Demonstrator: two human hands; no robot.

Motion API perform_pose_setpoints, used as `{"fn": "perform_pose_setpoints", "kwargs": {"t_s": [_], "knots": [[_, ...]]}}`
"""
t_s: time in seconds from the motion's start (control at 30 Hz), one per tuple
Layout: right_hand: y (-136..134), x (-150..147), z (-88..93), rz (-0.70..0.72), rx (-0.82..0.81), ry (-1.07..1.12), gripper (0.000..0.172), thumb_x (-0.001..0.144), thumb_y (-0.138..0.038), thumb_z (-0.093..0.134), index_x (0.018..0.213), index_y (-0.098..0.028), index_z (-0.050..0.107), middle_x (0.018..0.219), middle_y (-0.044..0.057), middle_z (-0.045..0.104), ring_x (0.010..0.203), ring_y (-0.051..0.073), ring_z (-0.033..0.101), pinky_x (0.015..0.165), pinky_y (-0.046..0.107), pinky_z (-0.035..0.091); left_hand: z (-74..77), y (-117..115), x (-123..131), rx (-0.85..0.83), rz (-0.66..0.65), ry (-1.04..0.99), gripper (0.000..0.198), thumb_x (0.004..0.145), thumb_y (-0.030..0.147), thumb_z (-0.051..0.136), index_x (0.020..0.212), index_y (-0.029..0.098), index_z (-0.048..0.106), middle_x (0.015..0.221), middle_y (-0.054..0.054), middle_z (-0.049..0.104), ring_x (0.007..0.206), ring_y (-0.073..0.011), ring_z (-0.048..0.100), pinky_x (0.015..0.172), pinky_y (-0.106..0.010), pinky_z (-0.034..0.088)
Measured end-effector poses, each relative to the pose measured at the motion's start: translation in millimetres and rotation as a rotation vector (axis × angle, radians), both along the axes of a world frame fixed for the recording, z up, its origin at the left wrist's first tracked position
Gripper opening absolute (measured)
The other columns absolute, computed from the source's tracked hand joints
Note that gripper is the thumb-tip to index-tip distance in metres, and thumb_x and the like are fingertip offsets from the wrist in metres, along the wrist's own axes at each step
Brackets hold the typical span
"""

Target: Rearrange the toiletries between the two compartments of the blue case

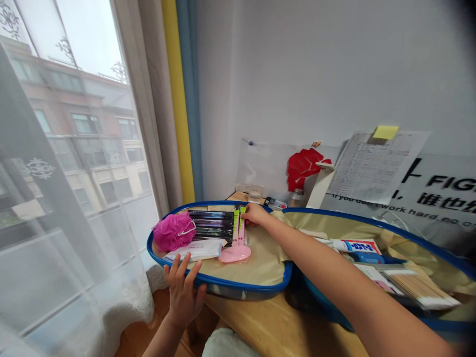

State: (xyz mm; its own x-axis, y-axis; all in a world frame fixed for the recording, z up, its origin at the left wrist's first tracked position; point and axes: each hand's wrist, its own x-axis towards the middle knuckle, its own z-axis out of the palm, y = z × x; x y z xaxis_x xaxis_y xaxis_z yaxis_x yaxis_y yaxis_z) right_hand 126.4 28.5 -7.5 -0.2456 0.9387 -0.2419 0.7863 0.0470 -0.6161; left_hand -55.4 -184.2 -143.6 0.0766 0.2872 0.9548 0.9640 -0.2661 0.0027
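Here, furthest left, we see a sheer curtain [55,238] hanging by the window. Next comes an open blue case [223,283] on a wooden table [267,322], and we read its left half as a clock face. A pink bath sponge [173,231] sits at nine o'clock. Our left hand [183,292] is at seven o'clock on the near rim, fingers spread and loose, lying against the edge without closing on anything. Dark packets [211,225] lie near the middle, toward eleven o'clock, with a white packet [199,249] just below them. Two green and pink tubes [238,225] lie side by side at one o'clock, touching the dark packets' right edge, and a pink oval thing [235,254] rests at their lower end. Our right hand [255,214] meets the upper end of the tubes at one o'clock, fingers curled onto them; we cannot tell whether they pinch or only touch. Further right, the case's other half holds a toothpaste box [357,245] and a bundle of thin sticks [420,287]. Behind, at twelve o'clock, a red paper flower [303,166] stands against the wall.
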Motion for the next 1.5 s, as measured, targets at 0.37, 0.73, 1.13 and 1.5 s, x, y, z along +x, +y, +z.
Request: {"fn": "perform_pose_setpoints", "kwargs": {"t_s": [0.37, 0.73, 1.13, 1.5], "knots": [[-3, -3, -3.6, -0.003, 0.101, -0.026, 0.034, 0.089, -0.038, 0.055, 0.116, -0.017, 0.055, 0.108, 0.006, 0.061, 0.089, 0.014, 0.061, 0.076, 0.033, 0.054, 2.0, -1, 1, -0.001, -0.006, -0.008, 0.053, 0.091, 0.025, 0.042, 0.143, 0.022, 0.033, 0.152, -0.013, 0.029, 0.143, -0.029, 0.018, 0.115, -0.054, 0.008], [-2, 43, 52.5, -0.014, 0.231, 0.065, 0.033, 0.09, -0.038, 0.053, 0.114, -0.016, 0.055, 0.103, 0.004, 0.061, 0.082, 0.011, 0.061, 0.07, 0.03, 0.054, -2.8, 1, 0, -0.006, 0.005, -0.023, 0.053, 0.089, 0.025, 0.044, 0.141, 0.023, 0.035, 0.149, -0.013, 0.034, 0.142, -0.0301, 0.02, 0.114, -0.056, 0.009], [-68, 209, 63.6, 0.35, -0.059, -0.271, 0.021, 0.085, -0.034, 0.061, 0.089, -0.014, 0.061, 0.083, -0.001, 0.061, 0.075, 0.01, 0.058, 0.073, 0.031, 0.05, 0.9, 1, 0, 0.002, -0.029, -0.02, 0.052, 0.091, 0.024, 0.043, 0.142, 0.023, 0.033, 0.151, -0.012, 0.03, 0.143, -0.0278, 0.017, 0.115, -0.053, 0.006], [-99, 243, 18.8, 0.395, -0.031, -0.5, 0.036, 0.062, -0.031, 0.072, 0.092, -0.015, 0.061, 0.092, 0.003, 0.06, 0.087, 0.017, 0.056, 0.079, 0.034, 0.045, 0.2, 2, -1, 0.014, 0.003, -0.005, 0.053, 0.091, 0.025, 0.042, 0.143, 0.022, 0.032, 0.149, -0.013, 0.033, 0.142, -0.0295, 0.02, 0.114, -0.055, 0.008]]}}
